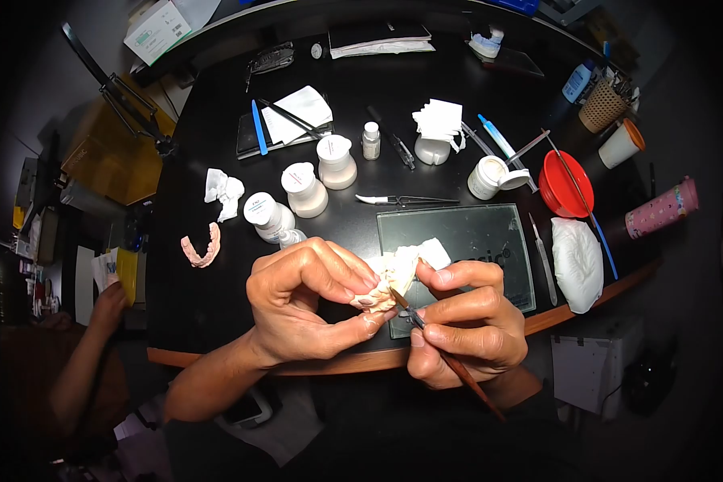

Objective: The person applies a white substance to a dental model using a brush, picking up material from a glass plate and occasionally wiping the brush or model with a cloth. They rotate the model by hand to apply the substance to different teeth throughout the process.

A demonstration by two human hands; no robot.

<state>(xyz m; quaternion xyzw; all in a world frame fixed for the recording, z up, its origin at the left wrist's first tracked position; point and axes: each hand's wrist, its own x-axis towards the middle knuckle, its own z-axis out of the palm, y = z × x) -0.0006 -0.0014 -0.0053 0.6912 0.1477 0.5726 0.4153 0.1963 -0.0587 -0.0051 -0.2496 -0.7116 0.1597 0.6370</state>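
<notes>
My left hand [313,297] is closed, its thumb and fingertips pinching a cream dental cast [371,300] with tooth shapes. In my right hand [474,321] a fine brush [462,374] with a reddish-brown handle is gripped like a pen. Its tip meets the cast between the two hands. A crumpled white tissue [432,254] shows right behind the cast, by my right fingertips. Both hands are above the front of a glass slab [478,229]; my fingers hide part of the cast.
White-lidded jars [300,191] stand beyond my left hand, near a pink dental arch [202,246]. Tweezers [406,200] lie behind the slab. To the right are an open white jar [485,178], a red bowl [566,186] and a carving tool [543,259]. Another person's hand [114,299] is far left.
</notes>
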